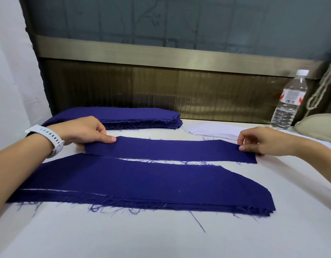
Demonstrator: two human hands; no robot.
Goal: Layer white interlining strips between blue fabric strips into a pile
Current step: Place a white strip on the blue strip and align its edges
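In the head view, a blue fabric strip point(170, 150) lies mid-desk point(161, 239), its long axis running left to right along the near edge, just behind the layered pile point(142, 185), with the left hand point(82, 131) and the right hand point(261, 140) each in a pinching grip on one end.

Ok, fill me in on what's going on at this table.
A person pinches one blue fabric strip by its ends, left hand on the left end, right hand on the right. It lies on the table just beyond the near pile, whose top layer is blue. A stack of blue strips and a stack of white interlining strips wait at the back.
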